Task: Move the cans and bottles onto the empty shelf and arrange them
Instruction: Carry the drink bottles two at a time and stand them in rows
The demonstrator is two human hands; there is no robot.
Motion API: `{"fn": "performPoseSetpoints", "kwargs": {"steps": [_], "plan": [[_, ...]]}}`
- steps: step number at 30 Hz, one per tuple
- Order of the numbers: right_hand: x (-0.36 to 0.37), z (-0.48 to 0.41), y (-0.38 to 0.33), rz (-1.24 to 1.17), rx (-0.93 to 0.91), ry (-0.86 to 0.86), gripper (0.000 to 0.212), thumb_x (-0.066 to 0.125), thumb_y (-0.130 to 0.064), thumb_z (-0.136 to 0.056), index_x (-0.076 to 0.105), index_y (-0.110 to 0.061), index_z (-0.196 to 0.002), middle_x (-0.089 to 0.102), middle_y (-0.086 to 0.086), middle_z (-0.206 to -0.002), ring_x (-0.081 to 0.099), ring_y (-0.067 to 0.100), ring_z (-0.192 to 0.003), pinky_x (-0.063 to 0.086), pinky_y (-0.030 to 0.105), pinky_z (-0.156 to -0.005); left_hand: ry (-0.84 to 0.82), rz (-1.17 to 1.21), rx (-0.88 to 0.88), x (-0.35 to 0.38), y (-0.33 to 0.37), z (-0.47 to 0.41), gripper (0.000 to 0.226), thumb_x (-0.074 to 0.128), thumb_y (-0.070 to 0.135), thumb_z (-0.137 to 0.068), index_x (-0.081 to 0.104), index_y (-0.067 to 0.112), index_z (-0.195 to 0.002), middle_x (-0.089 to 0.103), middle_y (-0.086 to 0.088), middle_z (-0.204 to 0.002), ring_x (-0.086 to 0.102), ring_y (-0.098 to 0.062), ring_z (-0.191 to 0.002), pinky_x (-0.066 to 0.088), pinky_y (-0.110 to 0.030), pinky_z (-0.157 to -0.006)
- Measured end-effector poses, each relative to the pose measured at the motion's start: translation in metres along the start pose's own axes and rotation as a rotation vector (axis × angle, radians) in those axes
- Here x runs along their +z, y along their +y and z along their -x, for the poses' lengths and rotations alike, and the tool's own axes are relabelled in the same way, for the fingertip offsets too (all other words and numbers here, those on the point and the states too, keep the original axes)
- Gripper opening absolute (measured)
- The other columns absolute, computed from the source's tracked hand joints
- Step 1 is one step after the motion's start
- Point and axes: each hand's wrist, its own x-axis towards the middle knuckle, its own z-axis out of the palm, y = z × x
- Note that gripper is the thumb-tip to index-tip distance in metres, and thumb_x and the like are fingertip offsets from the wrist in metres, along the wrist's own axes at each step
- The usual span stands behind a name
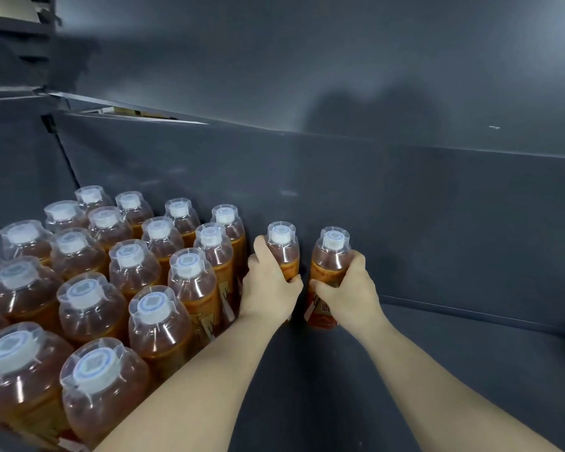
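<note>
The left hand (269,285) curls round the left bottle (282,247), which is just right of the packed block of bottles (118,275) on the dark shelf (437,370). The right hand (348,288) clasps the right bottle (332,256), farther right of the block. Both bottles stand roughly upright, long axes vertical, white caps up.

Nineteen bottles (128,265) with white caps are counted in full: seventeen packed in a block at the lower left of the frame, and two set apart at centre right. Two more are cut off by the left edge, so only parts of them are seen. Two hands are counted, a left hand (268,288) and a right hand (349,288), with one bottle gripped in each. One dark shelf (470,353) is seen.
</note>
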Motion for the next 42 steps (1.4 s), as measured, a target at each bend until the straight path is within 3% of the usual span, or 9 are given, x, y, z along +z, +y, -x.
{"fn": "performPoseSetpoints", "kwargs": {"steps": [4,11,16,22,30,42], "plan": [[0.012,-0.012,-0.001,-0.020,-0.007,0.021,0.065,0.079,-0.026,-0.081,0.035,-0.030,-0.128,0.054,-0.006,-0.121,0.056,0.014,-0.107,0.044,0.028,-0.083,-0.003,0.032,-0.025,0.004,-0.003,-0.016,0.092,0.075,0.029,-0.085,0.010,0.029,-0.149,0.045,-0.005,-0.141,0.055,-0.027,-0.121,0.052,-0.038,-0.093],[0.025,-0.024,0.000,-0.027,-0.031,0.064,0.076,0.080,-0.027,-0.081,0.034,-0.023,-0.142,0.047,-0.002,-0.130,0.053,0.013,-0.108,0.044,0.028,-0.084,-0.019,0.035,0.002,0.010,-0.011,-0.033,0.091,0.074,0.028,-0.085,0.008,0.032,-0.147,0.041,-0.003,-0.141,0.054,-0.024,-0.118,0.053,-0.041,-0.093],[0.028,-0.027,0.002,0.003,-0.040,0.080,0.078,0.079,-0.028,-0.083,0.031,-0.025,-0.145,0.042,-0.002,-0.132,0.047,0.008,-0.100,0.039,0.022,-0.076,-0.019,0.082,0.014,0.012,-0.015,-0.038,0.089,0.075,0.027,-0.083,0.012,0.033,-0.146,0.039,-0.003,-0.138,0.054,-0.024,-0.114,0.052,-0.038,-0.091],[0.033,-0.019,0.005,0.003,0.019,0.092,0.088,0.081,-0.032,-0.082,0.025,-0.021,-0.150,0.039,0.001,-0.139,0.042,0.009,-0.107,0.040,0.027,-0.085,-0.030,0.087,-0.011,0.013,-0.017,-0.030,0.103,0.075,0.028,-0.085,-0.001,0.034,-0.154,0.035,0.000,-0.148,0.047,-0.024,-0.128,0.046,-0.044,-0.104],[0.039,-0.014,0.009,0.073,0.077,0.067,0.070,0.076,-0.028,-0.087,0.031,-0.016,-0.139,0.042,0.004,-0.132,0.044,0.013,-0.101,0.043,0.029,-0.081,-0.038,0.002,-0.101,0.019,-0.020,-0.024,0.099,0.073,0.029,-0.088,-0.004,0.035,-0.151,0.039,-0.005,-0.147,0.054,-0.031,-0.122,0.053,-0.050,-0.096],[0.044,-0.014,0.008,0.105,0.091,0.091,0.070,0.075,-0.028,-0.088,0.030,-0.015,-0.140,0.041,0.006,-0.134,0.045,0.014,-0.104,0.046,0.030,-0.084,-0.029,0.045,-0.078,0.021,-0.025,-0.024,0.097,0.072,0.028,-0.088,-0.002,0.038,-0.150,0.039,0.000,-0.148,0.052,-0.028,-0.123,0.052,-0.047,-0.097]]}}
